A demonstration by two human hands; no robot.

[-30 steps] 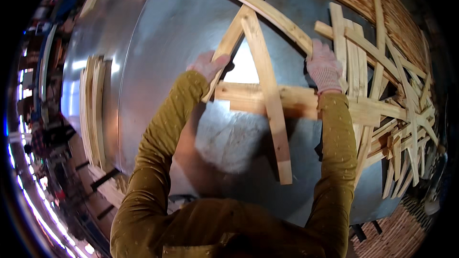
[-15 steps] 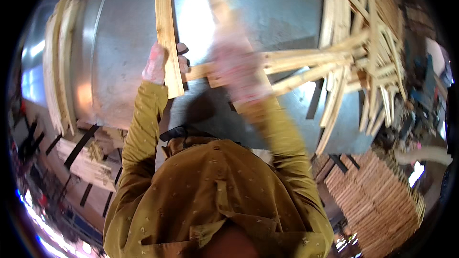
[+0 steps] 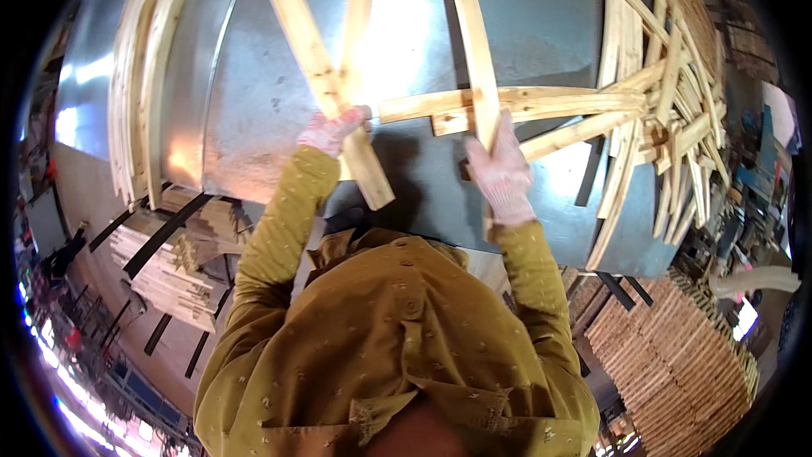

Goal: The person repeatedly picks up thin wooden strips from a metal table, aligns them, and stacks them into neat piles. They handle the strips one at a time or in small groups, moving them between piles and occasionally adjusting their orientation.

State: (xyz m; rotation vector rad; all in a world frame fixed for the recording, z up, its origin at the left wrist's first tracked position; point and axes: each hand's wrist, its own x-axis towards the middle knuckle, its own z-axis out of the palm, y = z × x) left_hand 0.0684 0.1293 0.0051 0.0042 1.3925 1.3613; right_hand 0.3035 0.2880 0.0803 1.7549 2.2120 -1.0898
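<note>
My left hand [image 3: 331,130], in a pale pinkish work glove, is closed around a long wooden strip [image 3: 298,21] that slants from the far left toward my body. A second wooden strip [image 3: 359,8] crosses beneath it, passing behind the hand. My right hand [image 3: 501,171], gloved alike, grips the near part of another wooden strip [image 3: 475,55], thumb on one side and fingers on the other. This strip lies across several sideways strips [image 3: 575,103] that reach in from the pile. Both hands are over a shiny metal table [image 3: 254,110].
A loose pile of wooden strips [image 3: 672,118] covers the table's right end. Several strips stand in a neat row [image 3: 139,85] at the left. Below the table are a stack of wood [image 3: 165,267] at left and a larger stack [image 3: 677,355] at right.
My right hand has moved right and nearer my body, now gripping a strip over the sideways ones. The strip in my left hand has swung from nearly straight to slanted, crossing another strip.
</note>
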